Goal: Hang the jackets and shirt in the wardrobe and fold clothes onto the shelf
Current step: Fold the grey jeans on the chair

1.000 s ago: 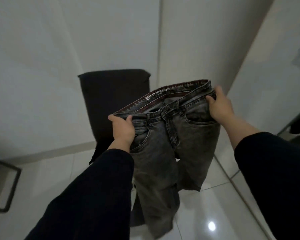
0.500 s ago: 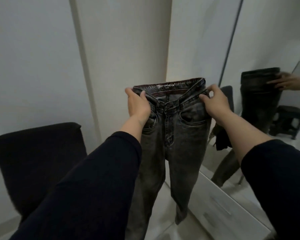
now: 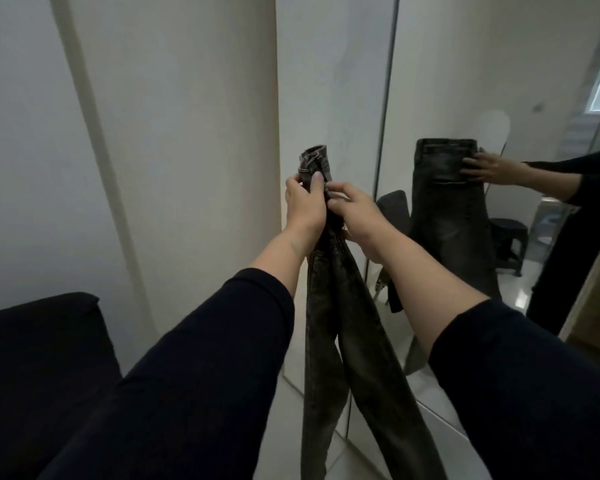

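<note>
A pair of dark grey washed jeans [image 3: 340,306] hangs in front of me, folded lengthwise so the two legs lie against each other. My left hand [image 3: 303,202] grips the waistband from the left. My right hand [image 3: 355,211] pinches the same waistband from the right, and the two hands touch. The legs dangle down toward the floor. In the mirror [image 3: 465,81] on the right the jeans and a hand appear as a reflection.
A black fabric chair [image 3: 39,358] stands at lower left against the white wall. A white wardrobe panel [image 3: 187,133] rises straight ahead. The mirrored door on the right reflects a small black stool [image 3: 508,237]. Pale glossy tiles [image 3: 284,445] cover the floor.
My hands have come together, closing the spread waistband so the jeans now hang folded in half lengthwise. The view has turned further right toward the mirror.
</note>
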Motion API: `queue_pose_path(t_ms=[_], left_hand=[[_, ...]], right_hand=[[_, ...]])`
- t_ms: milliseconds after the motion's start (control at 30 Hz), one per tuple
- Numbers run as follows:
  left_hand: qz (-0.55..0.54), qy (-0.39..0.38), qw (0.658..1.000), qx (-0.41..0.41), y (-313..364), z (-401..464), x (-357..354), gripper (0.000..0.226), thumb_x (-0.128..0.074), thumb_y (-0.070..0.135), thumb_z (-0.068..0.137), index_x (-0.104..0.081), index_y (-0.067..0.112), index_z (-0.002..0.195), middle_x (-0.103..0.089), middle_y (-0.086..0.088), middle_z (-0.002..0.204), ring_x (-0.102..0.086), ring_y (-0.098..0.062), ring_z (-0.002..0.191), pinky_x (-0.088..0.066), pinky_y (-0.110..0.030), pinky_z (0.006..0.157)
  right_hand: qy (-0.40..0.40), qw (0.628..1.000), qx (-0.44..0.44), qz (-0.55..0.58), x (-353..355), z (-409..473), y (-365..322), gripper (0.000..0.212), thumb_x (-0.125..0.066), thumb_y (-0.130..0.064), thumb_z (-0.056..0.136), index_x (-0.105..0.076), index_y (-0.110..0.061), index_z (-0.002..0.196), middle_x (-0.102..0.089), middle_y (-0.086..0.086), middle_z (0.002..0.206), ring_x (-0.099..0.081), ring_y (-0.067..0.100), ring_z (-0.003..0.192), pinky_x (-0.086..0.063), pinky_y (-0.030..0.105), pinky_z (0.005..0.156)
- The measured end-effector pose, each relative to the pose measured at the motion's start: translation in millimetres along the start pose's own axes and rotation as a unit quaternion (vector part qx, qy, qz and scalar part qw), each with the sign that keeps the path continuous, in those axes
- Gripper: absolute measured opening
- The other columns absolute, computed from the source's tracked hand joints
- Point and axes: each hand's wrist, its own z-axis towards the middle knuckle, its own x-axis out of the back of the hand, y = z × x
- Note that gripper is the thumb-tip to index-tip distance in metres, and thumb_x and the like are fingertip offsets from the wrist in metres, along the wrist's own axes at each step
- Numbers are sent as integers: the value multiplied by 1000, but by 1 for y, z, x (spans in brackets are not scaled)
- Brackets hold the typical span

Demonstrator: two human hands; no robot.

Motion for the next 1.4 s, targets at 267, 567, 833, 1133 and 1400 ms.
queue_pose_path(t_ms=[267, 567, 833, 1133, 1400], left_hand=[[46, 12, 998, -27, 3, 13, -4, 29, -41, 12, 97, -49, 14, 126, -60, -4, 110, -58, -21, 101, -48, -33, 90], [39, -21, 994, -103, 6, 19, 10, 31, -30, 1, 98, -54, 16, 112, -58, 4, 96, -53, -6, 84, -43, -13, 68], [28, -5, 993, -118, 10, 26, 52, 31, -39, 0, 94, -59, 24, 90, -64, 1, 93, -58, -17, 94, -47, -42, 96], [13, 67, 987, -148, 13, 14, 98, 35, -36, 27, 102, -23, 18, 134, -50, -1, 98, -56, -9, 84, -47, -23, 80], [90, -13, 992, -86, -74, -45, 115, 30, -43, 41, 97, -30, 21, 115, -51, 7, 108, -56, -16, 107, -45, -34, 93]], right_hand=[[-3, 999, -41, -8, 18, -4, -1, 61, -21, 13, 91, -64, -16, 122, -61, -4, 117, -58, 15, 111, -52, 23, 72], [243, 952, -51, -178, 50, 17, 23, 81, -77, -34, 76, -27, -27, 140, -30, 9, 145, -32, 28, 134, -33, 43, 112], [150, 984, -73, 57, 53, 16, 16, 43, -86, -27, 66, -68, -13, 102, -72, 8, 102, -69, 22, 90, -55, 40, 90], [124, 980, 33, 154, 8, 34, -41, 16, -78, -9, 76, -70, -7, 90, -73, 13, 90, -70, 29, 80, -59, 43, 78], [107, 984, 75, 120, 0, 38, -78, 15, -77, -9, 77, -70, -8, 90, -72, 14, 95, -71, 31, 86, -58, 44, 84]])
